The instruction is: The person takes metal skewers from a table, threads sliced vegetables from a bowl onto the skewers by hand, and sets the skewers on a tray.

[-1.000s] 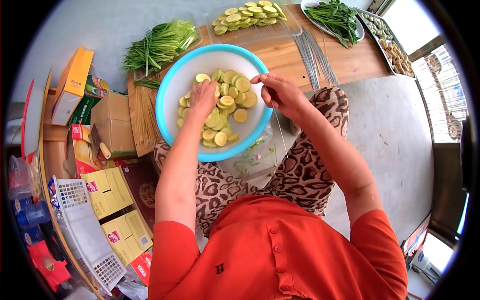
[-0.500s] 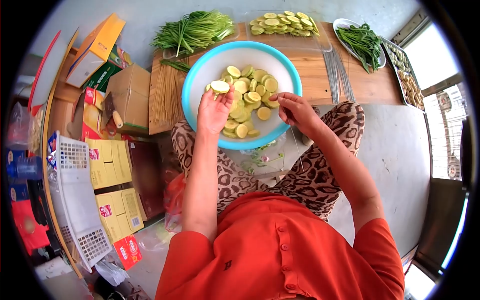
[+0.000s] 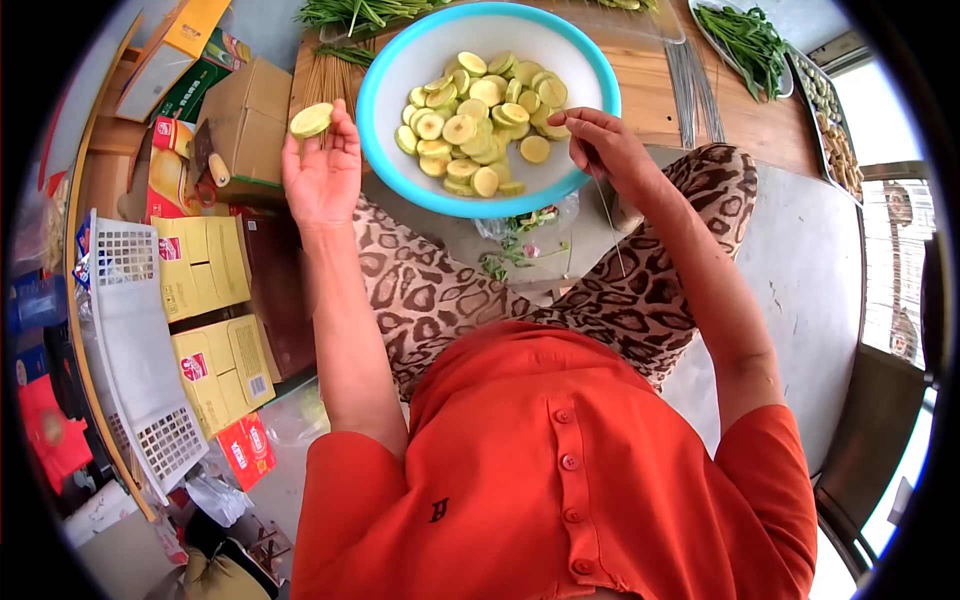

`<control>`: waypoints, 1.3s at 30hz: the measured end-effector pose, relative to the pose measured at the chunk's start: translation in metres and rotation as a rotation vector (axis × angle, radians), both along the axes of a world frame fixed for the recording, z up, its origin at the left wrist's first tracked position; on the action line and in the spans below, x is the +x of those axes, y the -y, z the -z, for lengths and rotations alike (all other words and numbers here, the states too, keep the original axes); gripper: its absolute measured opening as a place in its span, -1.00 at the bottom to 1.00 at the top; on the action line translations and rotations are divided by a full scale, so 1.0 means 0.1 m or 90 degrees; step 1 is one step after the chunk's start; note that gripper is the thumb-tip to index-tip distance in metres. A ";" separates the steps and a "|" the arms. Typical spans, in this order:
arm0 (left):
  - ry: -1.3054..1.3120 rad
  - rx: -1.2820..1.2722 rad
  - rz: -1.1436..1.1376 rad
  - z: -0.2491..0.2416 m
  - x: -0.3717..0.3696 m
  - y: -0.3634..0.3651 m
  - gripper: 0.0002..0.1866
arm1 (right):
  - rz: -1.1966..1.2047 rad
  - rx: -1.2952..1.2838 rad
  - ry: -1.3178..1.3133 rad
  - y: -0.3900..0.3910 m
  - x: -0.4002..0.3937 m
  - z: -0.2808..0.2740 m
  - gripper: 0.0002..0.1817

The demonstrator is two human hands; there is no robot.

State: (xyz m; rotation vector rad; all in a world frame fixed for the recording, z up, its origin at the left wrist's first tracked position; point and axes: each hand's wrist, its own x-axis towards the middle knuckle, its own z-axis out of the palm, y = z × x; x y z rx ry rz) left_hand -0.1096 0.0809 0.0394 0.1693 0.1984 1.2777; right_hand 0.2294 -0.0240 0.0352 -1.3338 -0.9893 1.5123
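A white bowl with a blue rim (image 3: 376,170) holds many round green-yellow vegetable slices (image 3: 485,130). Left of the bowl, my left hand (image 3: 322,175) is palm up, with a pale slice (image 3: 311,120) held at its fingertips. At the bowl's right rim, my right hand (image 3: 610,150) is closed in a pinch round a thin metal skewer (image 3: 608,225), which hangs down over the gap between my knees.
Wooden table (image 3: 765,125) behind bears thin metal skewers (image 3: 692,90), wooden sticks (image 3: 325,82), green stalks (image 3: 375,10), a plate of leafy greens (image 3: 745,45) and a tray (image 3: 832,130). Cardboard boxes (image 3: 250,120) and a white plastic basket (image 3: 130,340) stand at left.
My left hand has moved left, out from over the bowl, carrying the slice. My right hand stays by the right rim with the skewer. The view has tilted downward, so the table sits higher.
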 end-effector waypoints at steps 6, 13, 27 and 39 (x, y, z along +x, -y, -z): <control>-0.016 -0.013 -0.035 -0.09 -0.13 0.22 -0.54 | -0.013 0.008 0.008 0.04 0.04 -0.01 -0.72; -0.055 0.013 -0.066 -0.26 -0.20 0.42 -0.51 | -0.024 0.016 -0.018 0.02 0.09 0.06 -0.73; -0.109 0.009 0.004 -0.20 0.01 0.19 -0.62 | 0.010 0.020 0.008 0.00 0.05 0.07 -0.71; -0.107 -0.055 0.120 0.10 0.58 -0.71 -0.64 | -0.066 0.034 -0.052 -0.45 -0.44 -0.41 -0.74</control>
